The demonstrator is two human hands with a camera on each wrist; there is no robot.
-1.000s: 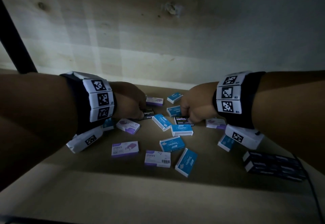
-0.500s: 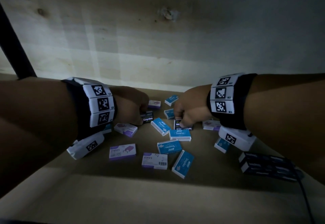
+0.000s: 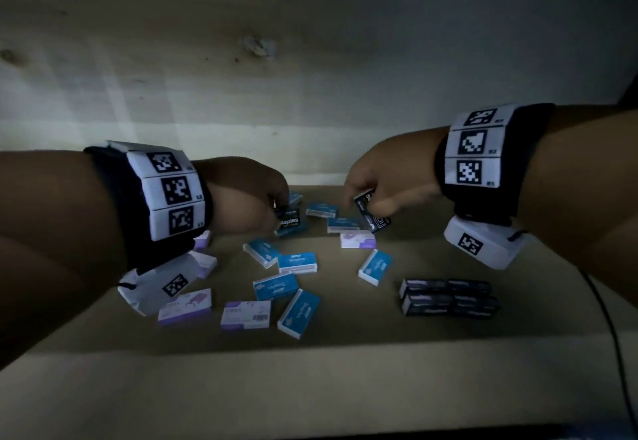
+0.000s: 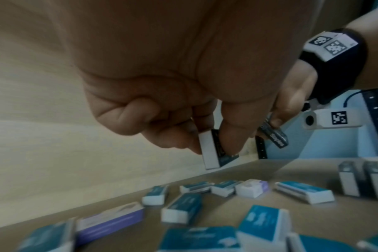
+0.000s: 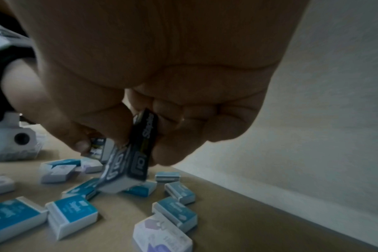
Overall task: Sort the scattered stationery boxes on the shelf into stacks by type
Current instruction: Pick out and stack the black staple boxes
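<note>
Both black cardboard staple boxes are up off the wooden shelf [image 3: 345, 388] now: left hand [image 3: 248, 194] fingers clamped on one [image 3: 290, 220], right hand [image 3: 383, 180] pinching the other [image 3: 371, 213], heading, I'd guess, for the black box stack [image 3: 448, 296] right of the scattered blue boxes [image 3: 297, 262].

Pale wooden back panel [image 3: 310, 77] beyond both hands. Black cable [image 3: 607, 319] running along shelf, right of right hand.
</note>
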